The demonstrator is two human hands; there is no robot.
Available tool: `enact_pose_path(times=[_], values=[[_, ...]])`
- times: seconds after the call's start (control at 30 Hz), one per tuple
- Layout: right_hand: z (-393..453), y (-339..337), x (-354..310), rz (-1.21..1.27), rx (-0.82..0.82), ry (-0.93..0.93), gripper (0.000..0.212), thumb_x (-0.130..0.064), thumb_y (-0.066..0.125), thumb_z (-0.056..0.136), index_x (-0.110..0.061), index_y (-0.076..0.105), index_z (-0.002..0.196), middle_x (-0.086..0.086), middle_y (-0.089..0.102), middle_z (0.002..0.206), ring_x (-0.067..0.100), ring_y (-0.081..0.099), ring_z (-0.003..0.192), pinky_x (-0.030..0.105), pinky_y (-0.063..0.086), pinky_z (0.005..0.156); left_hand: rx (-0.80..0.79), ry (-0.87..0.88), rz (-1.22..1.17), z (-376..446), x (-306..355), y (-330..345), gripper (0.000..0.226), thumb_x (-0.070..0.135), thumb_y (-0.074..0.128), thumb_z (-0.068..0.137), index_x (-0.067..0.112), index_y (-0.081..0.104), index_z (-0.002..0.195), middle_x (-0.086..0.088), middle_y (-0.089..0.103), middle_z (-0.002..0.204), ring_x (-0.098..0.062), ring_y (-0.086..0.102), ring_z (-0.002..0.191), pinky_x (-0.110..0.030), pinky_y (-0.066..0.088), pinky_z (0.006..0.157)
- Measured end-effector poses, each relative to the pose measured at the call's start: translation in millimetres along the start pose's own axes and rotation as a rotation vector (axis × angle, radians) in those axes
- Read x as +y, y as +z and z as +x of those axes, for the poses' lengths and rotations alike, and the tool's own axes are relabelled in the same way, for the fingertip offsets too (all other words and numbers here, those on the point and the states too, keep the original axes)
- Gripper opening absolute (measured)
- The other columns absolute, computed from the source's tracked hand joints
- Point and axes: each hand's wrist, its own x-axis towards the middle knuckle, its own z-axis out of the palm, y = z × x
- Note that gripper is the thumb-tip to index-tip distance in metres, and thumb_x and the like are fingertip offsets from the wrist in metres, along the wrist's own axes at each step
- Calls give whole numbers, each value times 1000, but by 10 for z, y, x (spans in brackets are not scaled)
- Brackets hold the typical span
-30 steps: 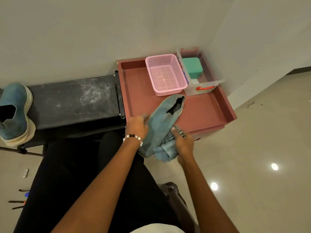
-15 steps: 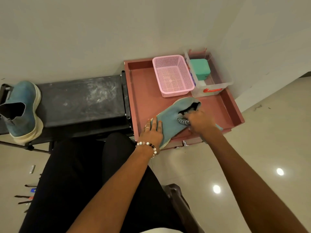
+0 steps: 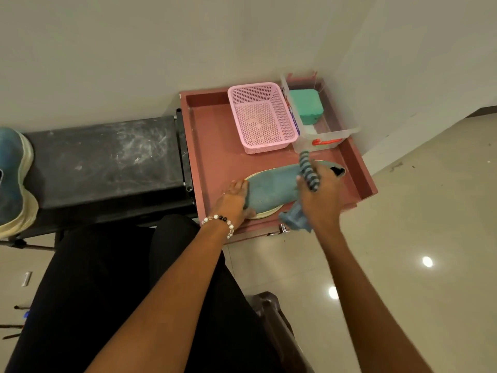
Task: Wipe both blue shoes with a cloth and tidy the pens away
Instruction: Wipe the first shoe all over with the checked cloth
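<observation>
In the head view, one blue shoe point(image 3: 271, 188) is seen lying on its side in the red tray point(image 3: 212, 135), toe toward the left, its pale sole edge showing. The toe end is steadied by the left hand point(image 3: 233, 199), whose fingers are laid over and partly curled round it. The cloth point(image 3: 309, 173), striped blue, is bunched in the grip of the right hand point(image 3: 322, 195), which is closed round it and pressed against the shoe's upper near the opening; a loose end hangs below the wrist. The wiping of this first shoe is judged to be in hand. For the next move, strokes along the upper and sole edge would be called for, with the shoe turned so the far side is reached.

The second shoe point(image 3: 12, 179) is set on the dark counter point(image 3: 107, 157), well apart from the tray and cut off by the left edge. Thin dark items judged to be the pens point(image 3: 16, 327) lie on the floor at lower left, small and partly cut off; their number cannot be told. A pink basket point(image 3: 262, 117) and a clear box point(image 3: 325, 135) stand at the tray's back. The shoe's underside and heel are hidden by the hands.
</observation>
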Motion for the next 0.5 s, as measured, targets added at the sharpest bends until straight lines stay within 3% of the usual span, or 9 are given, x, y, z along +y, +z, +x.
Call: enact_pose_path(times=[0.07,0.13,0.23,0.33,0.43,0.5], values=[[-283,302,31,-219,-126,-246,40,-15,61,79,-8,60,118,12,60,114,28,55,99,38,51,80,-64,-9,143,-14,-46,90,78,34,46,99,8,-5,153,-7,-11,161,-27,-6,148,-44,5,119],[-554,558,197,-521,-303,-477,61,-6,69,66,-9,58,125,12,57,128,31,53,102,39,52,74,-86,-38,271,-63,-77,172,73,27,33,102,14,-18,151,0,-29,156,-21,-20,146,-48,-4,117],[-572,561,509,-736,-414,-645,72,-4,70,59,-16,57,129,4,53,136,29,44,104,38,50,66,-72,-57,397,-111,-76,211,73,29,30,102,16,-26,147,3,-38,152,-18,-27,143,-55,-10,115],[-369,285,743,-881,-329,-609,65,-5,66,64,-19,59,127,0,51,139,34,44,105,40,47,68,-109,-83,394,-94,-69,218,89,50,39,97,15,-26,147,2,-36,153,-20,-26,143,-58,-14,111],[-351,251,494,-944,-297,-397,57,-8,63,76,-19,55,131,-2,44,145,36,45,112,39,43,75,-107,-77,323,-89,-72,258,96,47,48,94,16,-25,148,2,-36,153,-23,-22,145,-59,-13,111],[-498,539,201,-846,-373,-179,47,-11,49,88,-15,49,135,2,38,149,35,37,123,40,40,86,-118,-69,267,-84,-88,256,98,40,52,93,16,-25,148,3,-37,152,-24,-22,145,-59,-12,111]])
